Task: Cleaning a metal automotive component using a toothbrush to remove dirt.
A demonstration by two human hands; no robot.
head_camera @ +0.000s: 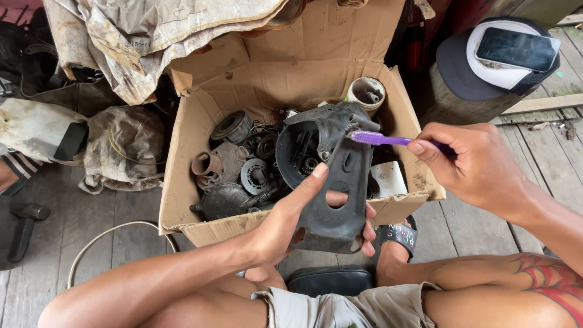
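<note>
At frame centre, the matt black housing (331,182) looks like grimy, dull cast metal or hard plastic; which one is unclear. The purple toothbrush (379,139) is smooth, glossy plastic. The cardboard box (182,170) is creased, stained brown paperboard. Lower left, the floorboards (109,231) are weathered grey wood. Upper right, a phone (516,48) shows glossy glass.

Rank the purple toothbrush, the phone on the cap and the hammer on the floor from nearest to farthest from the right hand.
1. purple toothbrush: held in the right hand.
2. phone: upper right, lying on the cap.
3. hammer: far left, on the floor.
</note>
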